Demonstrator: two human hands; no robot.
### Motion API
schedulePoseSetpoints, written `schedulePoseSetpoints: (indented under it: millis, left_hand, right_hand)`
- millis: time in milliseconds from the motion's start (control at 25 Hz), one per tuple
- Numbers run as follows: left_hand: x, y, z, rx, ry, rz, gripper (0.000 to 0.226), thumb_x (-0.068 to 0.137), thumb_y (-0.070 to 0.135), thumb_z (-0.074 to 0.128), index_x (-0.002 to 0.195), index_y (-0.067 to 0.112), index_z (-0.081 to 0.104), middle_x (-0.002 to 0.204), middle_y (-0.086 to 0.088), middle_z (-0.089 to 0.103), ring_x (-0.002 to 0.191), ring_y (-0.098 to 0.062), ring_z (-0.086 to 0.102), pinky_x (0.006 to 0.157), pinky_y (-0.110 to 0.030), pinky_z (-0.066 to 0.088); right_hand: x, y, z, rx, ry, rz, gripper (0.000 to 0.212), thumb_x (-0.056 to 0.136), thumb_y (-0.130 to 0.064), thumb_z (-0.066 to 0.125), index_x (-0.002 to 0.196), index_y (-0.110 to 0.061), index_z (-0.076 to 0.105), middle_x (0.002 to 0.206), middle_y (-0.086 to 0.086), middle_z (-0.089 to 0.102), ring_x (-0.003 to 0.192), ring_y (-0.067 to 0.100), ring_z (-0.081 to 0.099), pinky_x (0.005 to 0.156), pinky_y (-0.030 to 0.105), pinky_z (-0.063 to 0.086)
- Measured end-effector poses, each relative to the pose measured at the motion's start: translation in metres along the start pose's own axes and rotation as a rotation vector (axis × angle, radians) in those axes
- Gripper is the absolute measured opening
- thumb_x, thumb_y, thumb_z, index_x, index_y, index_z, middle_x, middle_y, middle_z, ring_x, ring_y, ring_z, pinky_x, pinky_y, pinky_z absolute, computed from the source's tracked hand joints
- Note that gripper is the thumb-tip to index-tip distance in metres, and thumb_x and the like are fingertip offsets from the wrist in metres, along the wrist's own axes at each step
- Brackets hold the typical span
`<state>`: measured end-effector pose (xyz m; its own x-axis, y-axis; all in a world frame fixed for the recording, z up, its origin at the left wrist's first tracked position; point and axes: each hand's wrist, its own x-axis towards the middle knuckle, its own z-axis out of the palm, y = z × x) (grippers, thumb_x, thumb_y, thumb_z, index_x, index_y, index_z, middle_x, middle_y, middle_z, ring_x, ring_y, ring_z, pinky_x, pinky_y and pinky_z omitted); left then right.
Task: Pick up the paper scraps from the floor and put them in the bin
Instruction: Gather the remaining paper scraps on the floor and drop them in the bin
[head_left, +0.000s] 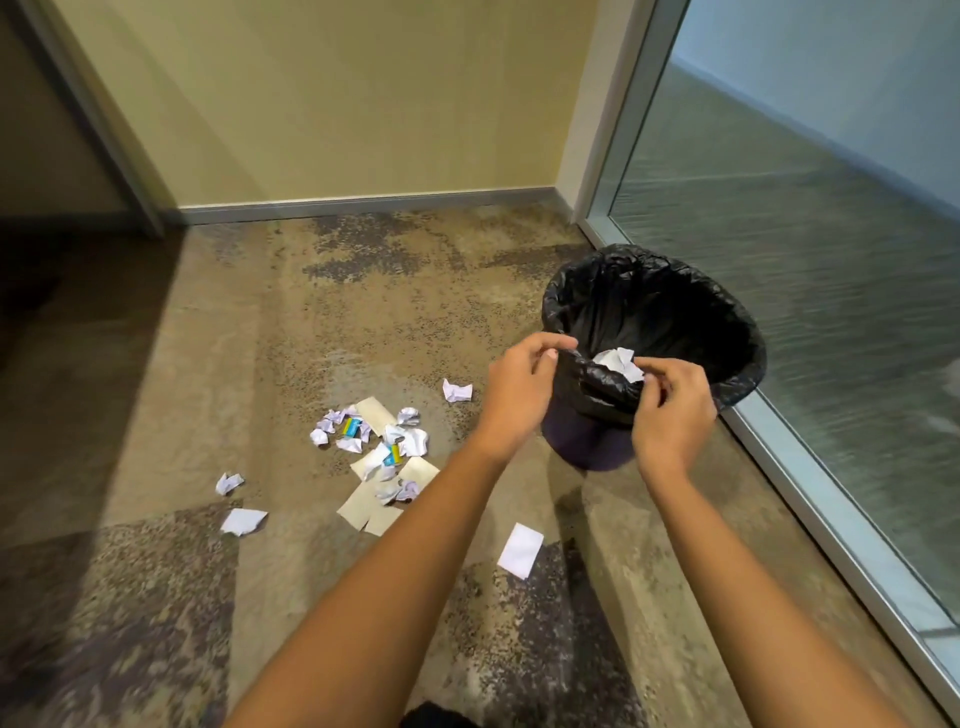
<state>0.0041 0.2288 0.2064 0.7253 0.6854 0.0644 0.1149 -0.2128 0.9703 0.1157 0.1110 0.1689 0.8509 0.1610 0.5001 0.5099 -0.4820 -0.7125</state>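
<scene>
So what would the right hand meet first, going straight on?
Probably the black liner at the near rim of the bin, past the paper scrap the right hand pinches; depth is unclear.

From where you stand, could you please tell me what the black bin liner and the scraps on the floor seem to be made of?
The black bin liner looks like thin glossy plastic film: it crinkles and glints at the rim. The white crumpled scraps look like matte paper, holding sharp creases. The flat tan pieces may be thin card or paper.
</scene>
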Motion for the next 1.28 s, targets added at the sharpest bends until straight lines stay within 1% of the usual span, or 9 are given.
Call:
schedulePoseSetpoints:
  millis: [120,200,280,320,440,600,720,920,1280]
  left_hand:
    - [-0.052,-0.010,-0.040,-0.002,0.110,-0.061,0.024,0.097,0.016,0.047,0.100,0.024,0.070,0.095,0.000,0.071,0.076,-0.016,0.057,0.068,-0.029,0.046]
    - [-0.083,-0.017,-0.063,0.024,0.166,-0.094,0.023,0.097,0.014,0.048,0.099,0.018,0.070,0.091,-0.001,0.070,0.079,-0.025,0.057,0.065,-0.032,0.045]
    - [-0.114,-0.023,-0.084,0.030,0.239,-0.128,0.023,0.096,0.013,0.049,0.096,0.021,0.070,0.085,0.006,0.068,0.085,-0.027,0.057,0.063,-0.025,0.046]
    - [-0.131,-0.026,-0.093,0.022,0.284,-0.147,0.023,0.096,0.015,0.049,0.094,0.025,0.070,0.086,0.007,0.070,0.084,-0.024,0.061,0.069,-0.024,0.048]
    - [-0.176,-0.026,-0.117,-0.013,0.405,-0.185,0.024,0.096,0.018,0.050,0.092,0.029,0.070,0.097,0.012,0.072,0.096,-0.009,0.066,0.092,-0.037,0.051]
    - [-0.205,-0.010,-0.130,-0.024,0.531,-0.173,0.026,0.095,0.014,0.051,0.086,0.030,0.069,0.093,0.010,0.072,0.093,-0.008,0.066,0.094,-0.044,0.051]
    - [-0.213,0.006,-0.131,-0.032,0.573,-0.147,0.026,0.094,0.014,0.052,0.084,0.031,0.069,0.093,0.009,0.072,0.093,-0.008,0.066,0.094,-0.044,0.050]
    - [-0.222,0.014,-0.143,-0.025,0.618,-0.104,0.025,0.094,0.015,0.051,0.085,0.030,0.070,0.093,0.014,0.071,0.094,-0.007,0.066,0.094,-0.044,0.051]
    - [-0.222,-0.005,-0.156,-0.066,0.601,-0.176,0.022,0.095,0.018,0.051,0.091,0.028,0.070,0.095,0.016,0.070,0.096,-0.002,0.064,0.096,-0.037,0.050]
  right_hand:
    - [-0.043,-0.013,-0.016,0.042,-0.086,-0.095,0.025,0.079,0.009,0.057,0.090,-0.008,0.071,0.092,0.008,0.064,0.087,0.007,0.053,0.082,0.001,0.031]
    - [-0.068,-0.022,-0.024,0.074,-0.154,-0.116,0.026,0.079,0.011,0.058,0.090,-0.008,0.071,0.092,0.008,0.064,0.085,0.000,0.050,0.082,-0.004,0.028]
    - [-0.090,-0.034,-0.032,0.095,-0.198,-0.135,0.026,0.080,0.012,0.058,0.090,-0.007,0.071,0.091,0.007,0.063,0.084,-0.005,0.047,0.082,-0.004,0.028]
    - [-0.099,-0.040,-0.037,0.113,-0.216,-0.149,0.026,0.080,0.013,0.057,0.090,-0.007,0.071,0.091,0.006,0.063,0.084,-0.005,0.046,0.082,-0.004,0.029]
    - [-0.121,-0.063,-0.054,0.181,-0.269,-0.167,0.029,0.081,0.013,0.055,0.091,-0.009,0.071,0.092,0.004,0.062,0.084,-0.001,0.050,0.080,-0.002,0.031]
    - [-0.138,-0.087,-0.074,0.261,-0.305,-0.180,0.031,0.080,0.013,0.054,0.090,-0.011,0.070,0.091,0.001,0.062,0.085,0.008,0.056,0.078,0.008,0.038]
    - [-0.142,-0.101,-0.082,0.296,-0.327,-0.226,0.030,0.081,0.013,0.054,0.091,-0.010,0.070,0.092,0.001,0.062,0.085,0.009,0.057,0.078,0.019,0.045]
    - [-0.148,-0.124,-0.079,0.311,-0.320,-0.238,0.029,0.081,0.014,0.054,0.088,-0.008,0.071,0.090,0.003,0.063,0.082,0.007,0.056,0.076,0.001,0.035]
    - [-0.169,-0.139,-0.048,0.286,-0.359,-0.227,0.027,0.084,0.012,0.055,0.090,-0.009,0.070,0.091,0.002,0.062,0.079,0.006,0.055,0.073,-0.003,0.033]
